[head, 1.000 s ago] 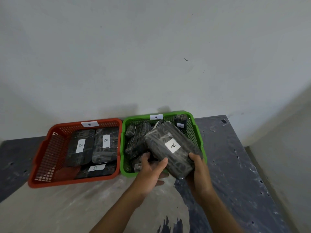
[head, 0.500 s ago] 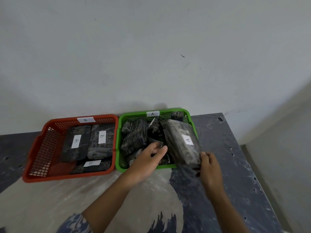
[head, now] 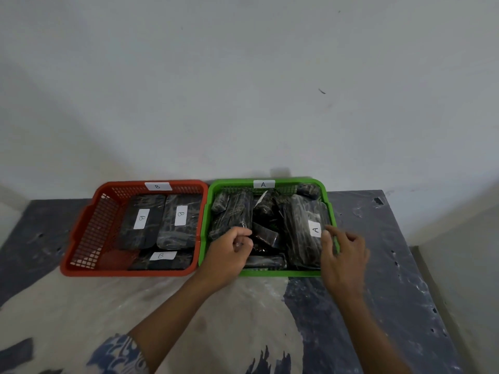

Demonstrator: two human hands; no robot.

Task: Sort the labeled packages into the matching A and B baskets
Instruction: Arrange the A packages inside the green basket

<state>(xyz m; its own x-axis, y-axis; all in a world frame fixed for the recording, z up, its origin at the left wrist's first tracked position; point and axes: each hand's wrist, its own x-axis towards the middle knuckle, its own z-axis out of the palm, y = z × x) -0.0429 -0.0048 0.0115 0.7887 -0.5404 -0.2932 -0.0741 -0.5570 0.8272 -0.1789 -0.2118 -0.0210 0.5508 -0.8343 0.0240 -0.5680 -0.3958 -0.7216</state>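
The green basket [head: 206, 211], tagged A at its back rim, holds several dark wrapped packages. The large package labelled A [head: 301, 238] lies along its right side. My right hand [head: 344, 255] hovers over the basket's right rim, fingers apart, with the thumb and fingertips resting on that package beside its label. My left hand [head: 229, 251] is over the basket's front left, fingers curled loosely, with nothing clearly gripped. The red basket [head: 81, 233], tagged B, sits to the left of the green one and holds three packages labelled B [head: 141, 220].
Both baskets stand side by side against a white wall at the back of a dark table [head: 391, 265] partly covered by a pale sheet [head: 108, 306]. The table's right edge runs down past my right arm.
The A package was carried over the green basket, turned lengthwise, and now lies inside along the right side. My right hand has loosened from it; my left hand drew back and curled.
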